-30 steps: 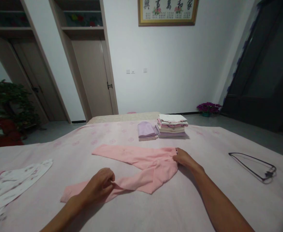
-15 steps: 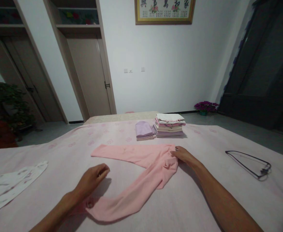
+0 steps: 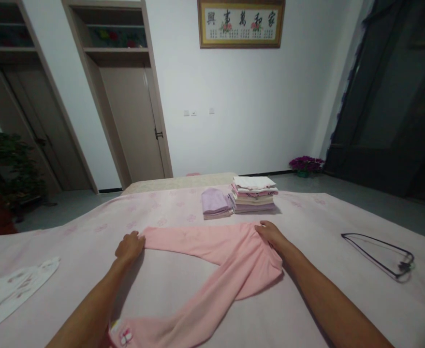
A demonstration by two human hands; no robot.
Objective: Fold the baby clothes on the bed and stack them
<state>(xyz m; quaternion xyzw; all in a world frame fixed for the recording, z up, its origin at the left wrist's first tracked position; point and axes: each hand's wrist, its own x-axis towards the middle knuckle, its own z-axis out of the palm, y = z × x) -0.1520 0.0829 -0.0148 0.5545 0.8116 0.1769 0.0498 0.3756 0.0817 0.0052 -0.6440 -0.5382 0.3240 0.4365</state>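
Observation:
Pink trousers (image 3: 230, 251) lie spread on the pale pink bedsheet (image 3: 154, 275), one leg straight across the far side and the other bent down toward me. My left hand (image 3: 130, 245) grips the cuff end of the far leg, its fingers closed over the fabric. At the waist end, my right hand (image 3: 270, 233) pinches the upper corner of the waistband. The near leg's cuff, with a small flower decoration (image 3: 125, 336), shows beside my left forearm at the bottom of the view.
Behind the trousers stand a folded lilac garment (image 3: 215, 202) and a taller stack of folded clothes (image 3: 254, 194). A white patterned garment (image 3: 16, 287) lies at the left. A black hanger-like wire frame (image 3: 379, 251) rests at the right.
My left hand has moved away from me and to the left, from above the near leg to the far leg's cuff, and closed on it. The waist end looks more spread out.

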